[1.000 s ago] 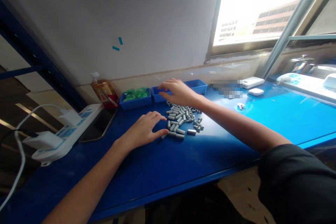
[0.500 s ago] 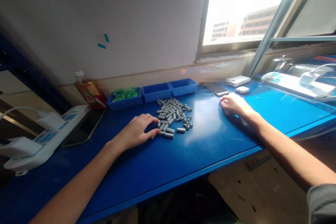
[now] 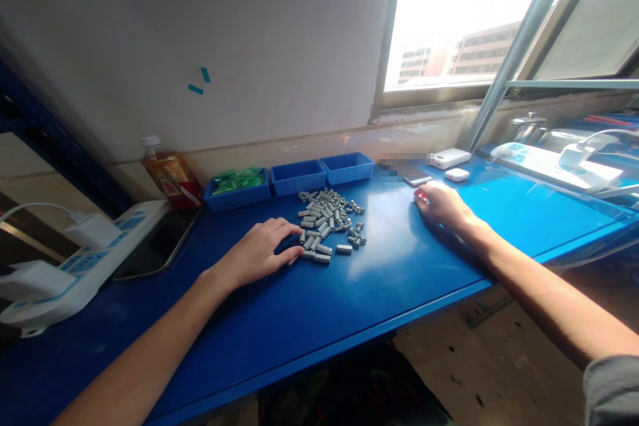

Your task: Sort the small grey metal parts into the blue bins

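Beside the left edge of a heap of small grey metal pieces is my left hand. Its thumb and forefinger are apart, with the tips right at the nearest hexagonal spacers. Small screw-like parts lie along the heap's right side. A single spacer rests a little apart at the front right. My right hand rests on the blue table, fingers loosely bent and nothing visible in them. Just beyond it lies a phone.
Behind the heap stand two blue bins and a blue bin with green packets. On the left are a bottle, a dark phone and a power strip. White devices and another power strip lie at right.
The view has shifted slightly, and things at the right appear a little further left. Both hands keep nearly the same places and poses.
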The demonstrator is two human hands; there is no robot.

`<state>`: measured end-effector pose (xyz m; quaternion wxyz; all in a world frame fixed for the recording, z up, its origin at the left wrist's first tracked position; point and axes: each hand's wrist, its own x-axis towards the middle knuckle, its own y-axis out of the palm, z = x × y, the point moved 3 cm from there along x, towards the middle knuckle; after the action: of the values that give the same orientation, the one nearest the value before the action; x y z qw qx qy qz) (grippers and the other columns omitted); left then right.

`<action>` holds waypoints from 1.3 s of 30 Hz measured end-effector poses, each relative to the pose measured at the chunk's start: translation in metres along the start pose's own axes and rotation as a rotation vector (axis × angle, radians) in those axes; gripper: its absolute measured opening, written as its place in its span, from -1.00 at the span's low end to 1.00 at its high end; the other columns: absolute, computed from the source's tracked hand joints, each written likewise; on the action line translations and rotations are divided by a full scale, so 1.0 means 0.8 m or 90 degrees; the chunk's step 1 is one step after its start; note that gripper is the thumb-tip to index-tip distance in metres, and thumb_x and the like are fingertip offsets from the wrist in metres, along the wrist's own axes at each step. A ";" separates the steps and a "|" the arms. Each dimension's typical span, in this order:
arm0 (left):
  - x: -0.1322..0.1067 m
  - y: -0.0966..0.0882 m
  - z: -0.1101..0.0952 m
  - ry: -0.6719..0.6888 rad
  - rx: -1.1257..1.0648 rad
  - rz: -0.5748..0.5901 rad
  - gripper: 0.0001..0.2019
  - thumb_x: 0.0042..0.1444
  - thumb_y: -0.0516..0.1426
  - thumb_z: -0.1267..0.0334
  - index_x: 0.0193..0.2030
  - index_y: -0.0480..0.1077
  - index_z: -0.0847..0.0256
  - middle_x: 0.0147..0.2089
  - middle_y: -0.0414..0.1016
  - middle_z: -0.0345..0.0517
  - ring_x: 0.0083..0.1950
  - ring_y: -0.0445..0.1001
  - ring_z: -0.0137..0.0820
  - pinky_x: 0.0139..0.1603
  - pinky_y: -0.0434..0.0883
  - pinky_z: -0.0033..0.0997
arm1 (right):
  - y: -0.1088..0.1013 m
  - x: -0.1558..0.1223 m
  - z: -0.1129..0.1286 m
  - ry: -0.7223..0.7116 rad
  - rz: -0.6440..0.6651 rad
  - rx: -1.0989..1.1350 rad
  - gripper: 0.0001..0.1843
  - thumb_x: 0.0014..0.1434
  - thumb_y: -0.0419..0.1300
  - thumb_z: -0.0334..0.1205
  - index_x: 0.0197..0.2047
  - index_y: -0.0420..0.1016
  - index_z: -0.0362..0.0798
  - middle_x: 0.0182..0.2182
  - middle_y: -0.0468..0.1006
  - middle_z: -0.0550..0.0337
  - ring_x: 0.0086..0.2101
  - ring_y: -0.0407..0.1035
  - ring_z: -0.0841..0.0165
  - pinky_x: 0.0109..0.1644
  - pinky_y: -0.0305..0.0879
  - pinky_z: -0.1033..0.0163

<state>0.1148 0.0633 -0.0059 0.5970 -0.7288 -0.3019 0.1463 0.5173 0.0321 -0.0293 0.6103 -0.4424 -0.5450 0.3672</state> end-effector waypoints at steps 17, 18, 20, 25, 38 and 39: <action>0.002 0.001 -0.001 -0.009 -0.026 -0.003 -0.58 0.22 -0.02 -0.09 0.07 0.37 0.08 0.08 0.41 -0.04 0.09 0.36 -0.19 0.09 0.30 -0.18 | -0.120 -0.108 0.166 -0.269 -0.318 0.423 -0.94 0.19 0.19 -0.24 -0.32 0.41 -0.02 -0.44 0.55 0.20 -0.44 0.45 0.41 -0.35 0.40 0.31; 0.002 0.001 0.000 -0.007 -0.025 -0.005 -0.59 0.22 -0.02 -0.08 0.06 0.37 0.08 0.08 0.42 -0.05 0.09 0.36 -0.19 0.10 0.30 -0.18 | -0.126 -0.112 0.173 -0.295 -0.321 0.444 -0.96 0.19 0.18 -0.28 -0.32 0.41 -0.02 -0.42 0.55 0.19 -0.41 0.45 0.41 -0.33 0.41 0.30; 0.002 0.002 0.001 -0.005 -0.022 -0.007 -0.59 0.22 -0.01 -0.08 0.06 0.37 0.08 0.07 0.42 -0.05 0.09 0.36 -0.19 0.10 0.30 -0.18 | -0.135 -0.118 0.184 -0.335 -0.334 0.474 -0.95 0.18 0.18 -0.36 -0.32 0.41 -0.03 -0.40 0.56 0.16 -0.38 0.46 0.40 -0.30 0.43 0.30; 0.003 0.003 0.002 -0.001 -0.019 -0.011 -0.60 0.22 -0.01 -0.07 0.06 0.37 0.09 0.07 0.42 -0.05 0.08 0.36 -0.20 0.10 0.29 -0.18 | -0.152 -0.129 0.200 -0.394 -0.356 0.479 -0.85 0.13 0.19 -0.45 -0.25 0.42 -0.02 -0.38 0.57 0.16 -0.37 0.46 0.38 -0.29 0.45 0.26; 0.003 0.004 0.003 0.005 -0.027 -0.019 -0.62 0.21 0.01 -0.05 0.05 0.38 0.07 0.06 0.43 -0.08 0.08 0.36 -0.22 0.09 0.30 -0.21 | -0.163 -0.148 0.204 -0.416 -0.363 0.506 -0.68 0.10 0.21 -0.48 -0.13 0.44 0.10 -0.35 0.57 0.18 -0.37 0.47 0.32 -0.27 0.48 0.18; 0.003 0.004 0.002 0.007 -0.026 -0.019 -0.62 0.22 0.00 -0.05 0.05 0.38 0.07 0.06 0.43 -0.07 0.08 0.36 -0.21 0.09 0.30 -0.20 | -0.164 -0.154 0.201 -0.412 -0.367 0.513 -0.62 0.09 0.22 -0.47 -0.06 0.43 0.12 -0.34 0.57 0.18 -0.37 0.47 0.31 -0.27 0.49 0.16</action>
<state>0.1166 0.0660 -0.0094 0.5858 -0.7370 -0.3125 0.1268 0.3369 -0.1044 0.0546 0.6081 0.1247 -0.6190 0.4812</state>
